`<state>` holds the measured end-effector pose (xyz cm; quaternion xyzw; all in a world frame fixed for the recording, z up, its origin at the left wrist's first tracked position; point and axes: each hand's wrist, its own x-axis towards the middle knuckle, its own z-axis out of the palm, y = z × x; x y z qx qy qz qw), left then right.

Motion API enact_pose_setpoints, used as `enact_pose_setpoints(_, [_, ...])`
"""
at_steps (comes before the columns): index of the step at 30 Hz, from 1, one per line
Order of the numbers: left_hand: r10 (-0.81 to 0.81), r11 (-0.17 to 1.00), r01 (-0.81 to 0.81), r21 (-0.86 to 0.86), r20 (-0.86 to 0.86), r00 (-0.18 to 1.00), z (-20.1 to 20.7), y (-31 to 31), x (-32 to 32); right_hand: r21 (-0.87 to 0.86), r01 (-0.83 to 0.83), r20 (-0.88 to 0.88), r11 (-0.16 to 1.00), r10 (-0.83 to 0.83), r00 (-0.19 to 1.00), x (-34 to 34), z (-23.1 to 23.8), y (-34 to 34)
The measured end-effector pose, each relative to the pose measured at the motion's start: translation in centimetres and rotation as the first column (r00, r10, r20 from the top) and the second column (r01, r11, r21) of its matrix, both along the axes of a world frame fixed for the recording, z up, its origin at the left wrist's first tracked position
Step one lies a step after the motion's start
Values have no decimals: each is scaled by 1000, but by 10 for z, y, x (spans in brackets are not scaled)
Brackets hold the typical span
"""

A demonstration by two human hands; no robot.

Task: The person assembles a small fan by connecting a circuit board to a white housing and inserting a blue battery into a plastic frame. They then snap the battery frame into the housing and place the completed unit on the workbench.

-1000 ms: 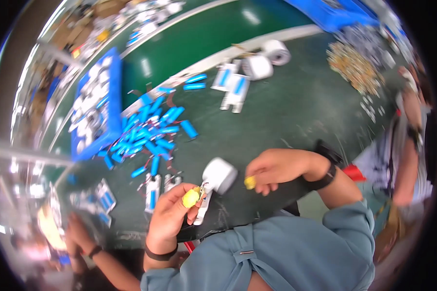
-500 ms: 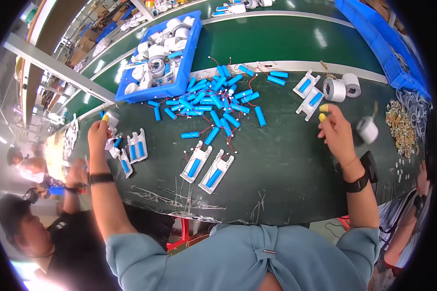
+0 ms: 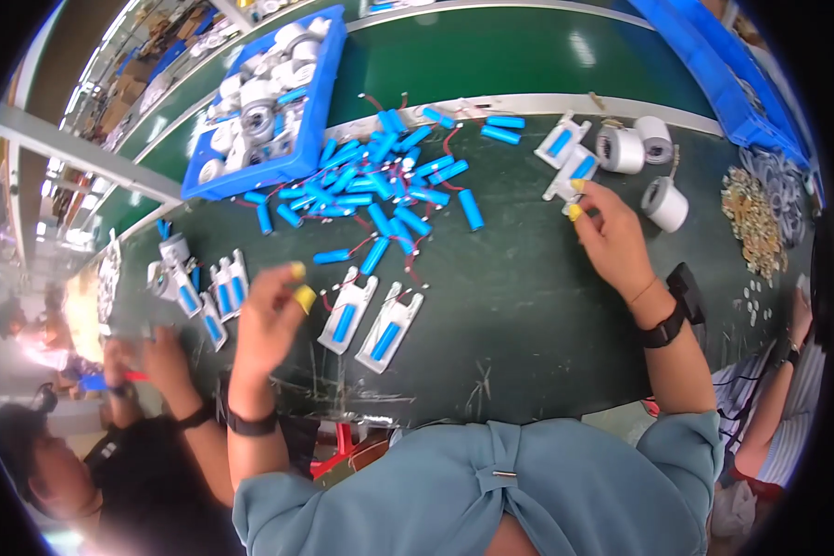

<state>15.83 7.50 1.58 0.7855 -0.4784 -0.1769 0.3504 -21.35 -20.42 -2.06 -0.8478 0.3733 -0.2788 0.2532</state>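
My left hand (image 3: 267, 320), with yellow covers on thumb and forefinger, hovers left of two white plastic holders, the nearer (image 3: 389, 332) and the farther (image 3: 347, 313), each bearing a blue battery cell. Its fingertips are apart with nothing between them. My right hand (image 3: 613, 239), also with yellow finger covers, reaches to the lower of two white holders (image 3: 579, 169) at the upper right. Thumb and forefinger are a little apart at that holder's near edge; whether they touch it I cannot tell. A white cylindrical housing (image 3: 665, 206) lies right of this hand.
A heap of wired blue cells (image 3: 371, 176) covers the table's middle. Behind it stands a blue crate (image 3: 320, 130) of white parts. More holders (image 3: 227, 283) lie left, near a co-worker's hand (image 3: 165, 361). Small metal parts (image 3: 751, 222) and grey rings (image 3: 777, 190) are piled right.
My left hand has come away from the far-left parts toward the two middle holders. My right hand has moved closer to the upper-right holder. The white housing, blurred before, now lies still.
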Motion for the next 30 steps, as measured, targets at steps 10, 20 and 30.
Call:
enact_pose_setpoints(10, [172,985,-144,95,-486,857,-4,4,-42,-151,342,248,927,-299,921,-40,42,-3])
enact_pose_setpoints(20, [130,987,-163,6,-635,762,-18,29,-40,-635,-5,-359,773,-289,887,-108,46,-103])
enact_pose_setpoints(30, [-33,938,-205,-278,-662,749,-22,31,-38,-417,199,-479,887,-401,781,-135,32,-58])
